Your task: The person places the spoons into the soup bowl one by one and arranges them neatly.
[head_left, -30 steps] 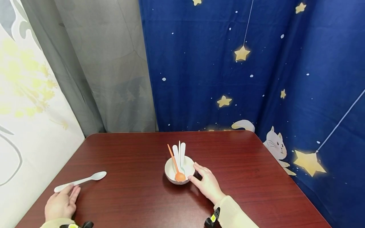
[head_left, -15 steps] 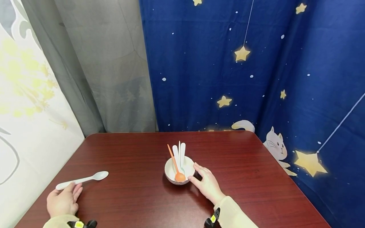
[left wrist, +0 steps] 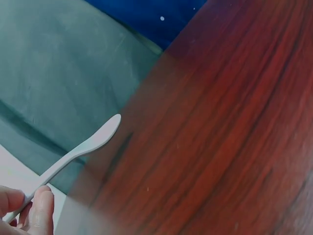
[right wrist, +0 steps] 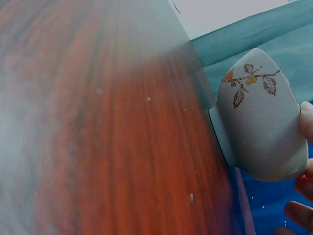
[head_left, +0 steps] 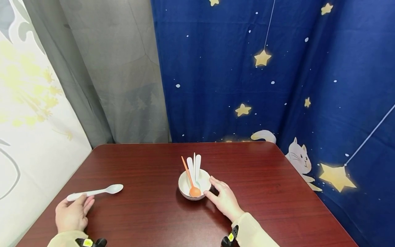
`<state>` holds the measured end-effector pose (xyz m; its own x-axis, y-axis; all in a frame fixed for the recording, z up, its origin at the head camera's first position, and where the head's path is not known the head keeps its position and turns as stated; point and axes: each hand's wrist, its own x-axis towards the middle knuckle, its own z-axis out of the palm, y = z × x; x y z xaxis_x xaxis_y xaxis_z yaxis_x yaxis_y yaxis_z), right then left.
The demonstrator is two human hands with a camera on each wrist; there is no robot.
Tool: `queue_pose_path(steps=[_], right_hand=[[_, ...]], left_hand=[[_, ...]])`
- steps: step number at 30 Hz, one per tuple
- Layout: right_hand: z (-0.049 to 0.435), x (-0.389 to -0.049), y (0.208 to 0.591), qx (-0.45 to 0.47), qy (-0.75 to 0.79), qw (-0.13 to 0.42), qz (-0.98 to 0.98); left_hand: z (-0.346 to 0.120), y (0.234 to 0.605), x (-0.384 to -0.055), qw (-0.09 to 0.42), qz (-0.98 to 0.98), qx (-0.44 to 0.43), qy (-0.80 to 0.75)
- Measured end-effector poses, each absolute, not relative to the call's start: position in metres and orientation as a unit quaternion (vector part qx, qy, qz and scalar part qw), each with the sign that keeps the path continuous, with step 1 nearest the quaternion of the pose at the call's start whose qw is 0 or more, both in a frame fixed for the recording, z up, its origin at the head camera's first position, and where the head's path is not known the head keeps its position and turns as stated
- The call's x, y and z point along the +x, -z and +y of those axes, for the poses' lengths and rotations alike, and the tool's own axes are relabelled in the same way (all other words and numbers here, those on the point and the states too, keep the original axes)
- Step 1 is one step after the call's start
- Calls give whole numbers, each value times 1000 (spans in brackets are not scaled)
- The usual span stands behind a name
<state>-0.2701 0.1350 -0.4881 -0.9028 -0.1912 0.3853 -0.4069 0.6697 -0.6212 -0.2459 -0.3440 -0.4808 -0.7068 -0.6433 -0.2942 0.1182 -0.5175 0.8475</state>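
At the left of the head view my left hand point(head_left: 71, 214) pinches a white spoon point(head_left: 100, 191) near the end of its handle, bowl end pointing right. The same spoon point(left wrist: 95, 142) shows edge-on in the left wrist view, above the table edge. My right hand point(head_left: 226, 201) holds the right side of a small white bowl point(head_left: 184, 183), thumb and fingers at its rim. Inside the bowl lean an orange spoon point(head_left: 193, 190) and several white utensils with handles pointing up and away; their lower ends are partly hidden. A leaf-and-fruit branch decorates the bowl's outside point(right wrist: 261, 122) in the right wrist view.
Both arms reach over a dark red wooden table point(head_left: 142, 219). Behind it hang a grey curtain point(head_left: 123, 85) and a blue curtain point(head_left: 216, 75) with stars. A white curtain with yellow flowers point(head_left: 34, 85) borders the left side.
My left hand has shifted a little to the right and away from me, carrying the white spoon along. The right hand and the bowl have stayed in place.
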Motion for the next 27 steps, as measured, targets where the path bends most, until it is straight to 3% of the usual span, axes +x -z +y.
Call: queue_pose_path(steps=[17,27], right_hand=[[135,-270,488,165,-374,144,-901],[136,-270,488,162,-373,140,-903]], left_hand=[[-309,462,-251,217,-462,267,818],[-292,449,-256,181,-488,239,820]])
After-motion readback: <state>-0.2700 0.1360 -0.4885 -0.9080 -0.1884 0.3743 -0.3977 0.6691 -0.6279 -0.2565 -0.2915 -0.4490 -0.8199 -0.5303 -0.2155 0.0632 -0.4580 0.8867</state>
